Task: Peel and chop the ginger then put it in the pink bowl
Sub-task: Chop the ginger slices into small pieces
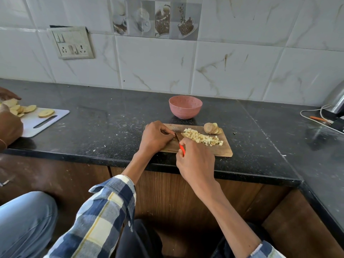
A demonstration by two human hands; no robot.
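Observation:
A wooden chopping board lies near the counter's front edge. On it sits a pile of chopped ginger, and a sliced ginger piece lies at its far right corner. My right hand grips the red handle of a small knife, whose blade points away toward my left fingers. My left hand rests on the board's left end with curled fingertips at the blade; whatever it pinches is hidden. The pink bowl stands empty just behind the board.
At the left, another person's hands work over a white cutting board with potato slices. A metal kettle with a white cable sits at the far right. A wall socket is on the tiles.

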